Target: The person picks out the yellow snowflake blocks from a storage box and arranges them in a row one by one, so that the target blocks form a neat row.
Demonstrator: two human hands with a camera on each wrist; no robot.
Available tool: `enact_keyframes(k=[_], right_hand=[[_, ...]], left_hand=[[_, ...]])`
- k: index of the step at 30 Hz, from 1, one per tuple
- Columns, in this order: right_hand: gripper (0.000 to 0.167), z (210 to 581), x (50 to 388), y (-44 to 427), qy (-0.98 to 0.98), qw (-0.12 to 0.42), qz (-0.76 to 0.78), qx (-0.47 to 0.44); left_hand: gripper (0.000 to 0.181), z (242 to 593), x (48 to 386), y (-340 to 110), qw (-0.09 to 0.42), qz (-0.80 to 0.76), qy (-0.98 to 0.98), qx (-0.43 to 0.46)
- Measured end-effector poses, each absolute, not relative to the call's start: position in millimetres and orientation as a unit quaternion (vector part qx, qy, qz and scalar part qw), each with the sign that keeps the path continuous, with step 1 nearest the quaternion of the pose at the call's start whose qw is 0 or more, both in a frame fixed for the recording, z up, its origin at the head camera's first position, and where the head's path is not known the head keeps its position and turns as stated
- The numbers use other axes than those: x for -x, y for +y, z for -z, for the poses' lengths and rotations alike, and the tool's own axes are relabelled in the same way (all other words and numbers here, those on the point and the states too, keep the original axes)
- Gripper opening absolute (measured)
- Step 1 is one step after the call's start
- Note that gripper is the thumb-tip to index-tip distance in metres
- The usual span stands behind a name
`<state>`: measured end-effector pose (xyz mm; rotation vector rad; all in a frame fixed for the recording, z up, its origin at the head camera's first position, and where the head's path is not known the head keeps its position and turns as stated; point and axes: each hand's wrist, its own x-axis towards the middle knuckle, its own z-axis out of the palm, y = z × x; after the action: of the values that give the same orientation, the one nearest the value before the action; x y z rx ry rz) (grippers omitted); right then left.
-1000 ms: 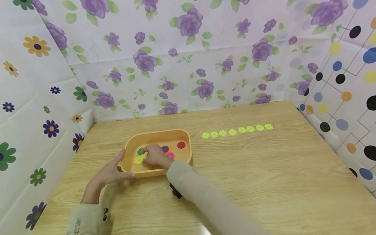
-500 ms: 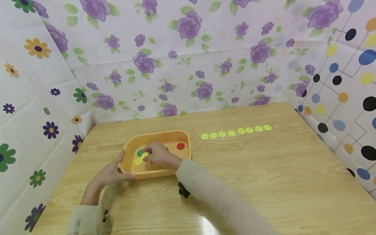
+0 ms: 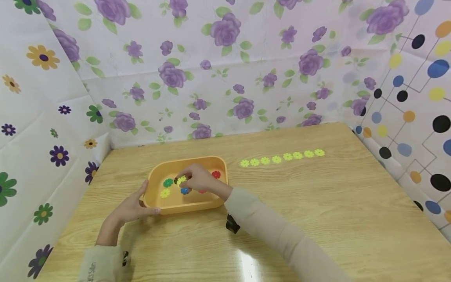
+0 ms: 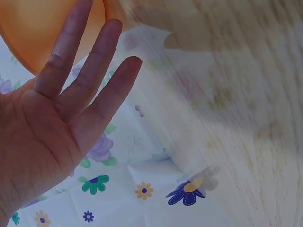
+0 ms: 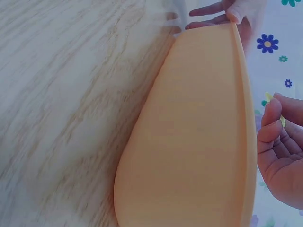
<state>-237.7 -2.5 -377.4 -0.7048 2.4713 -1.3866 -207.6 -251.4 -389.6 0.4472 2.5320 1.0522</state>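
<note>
In the head view, my right hand pinches a yellow flower-shaped disc between thumb and fingers over the orange basin. The disc shows nearly edge-on in the right wrist view. Around it lie a green disc, another yellow disc, a blue disc and a red disc; my hand partly covers others. At the basin's left end, my left hand rests spread against the corner, thumb along the front side. Its fingers are straight in the left wrist view.
Several yellow discs form a row on the wooden table, right of the basin. Patterned sheets stand behind the table and at both sides. A black device sits under my right wrist.
My right hand has lifted slightly and moved right with the yellow disc pinched, uncovering the blue disc. My left hand stays against the basin, and the row of discs is unchanged.
</note>
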Motion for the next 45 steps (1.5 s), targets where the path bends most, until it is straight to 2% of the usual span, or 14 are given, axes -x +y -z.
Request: enact_keyframes(k=[28, 36, 45], right_hand=[[0.028, 366, 238, 62, 0.832, 0.087, 0.490, 0.246], [0.027, 364, 238, 87, 0.827, 0.096, 0.516, 0.203], [0.027, 368, 240, 120, 0.829, 0.074, 0.530, 0.163]], left_hand=[[0.111, 390, 206, -251, 0.172, -0.346, 0.910, -0.149], [0.112, 390, 207, -251, 0.173, -0.352, 0.907, -0.155], [0.113, 391, 209, -252, 0.170, -0.346, 0.910, -0.151]])
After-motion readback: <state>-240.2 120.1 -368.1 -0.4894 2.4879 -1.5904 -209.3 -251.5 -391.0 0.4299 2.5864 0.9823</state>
